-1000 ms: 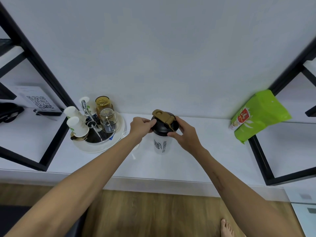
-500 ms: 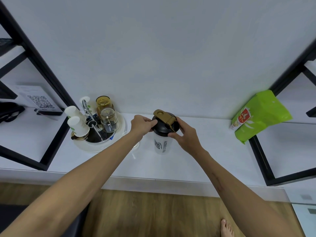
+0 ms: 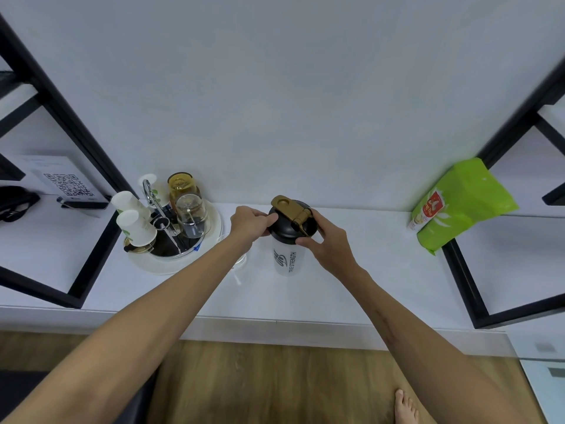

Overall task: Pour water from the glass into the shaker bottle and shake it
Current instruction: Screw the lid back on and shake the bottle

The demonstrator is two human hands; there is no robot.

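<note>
A translucent white shaker bottle (image 3: 287, 260) with black lettering stands upright on the white counter (image 3: 351, 286). Its black lid (image 3: 284, 229) is on, and the gold flip cap (image 3: 290, 209) stands raised. My left hand (image 3: 249, 223) grips the lid's left edge. My right hand (image 3: 327, 240) holds the lid's right side, fingers curled over the rim and the bottle's neck. A clear glass (image 3: 240, 264) stands just left of the bottle, mostly hidden behind my left forearm; I cannot tell what it holds.
A round white tray (image 3: 159, 266) at the left holds paper cups (image 3: 134, 229), a clear glass (image 3: 191, 215) and an amber glass (image 3: 182, 183). A green pouch (image 3: 458, 203) leans at the right. Black shelf frames (image 3: 461, 280) flank the counter. A QR sign (image 3: 67, 182) stands far left.
Both hands have stayed on the lid with only small finger shifts. The bottle stands in the same spot.
</note>
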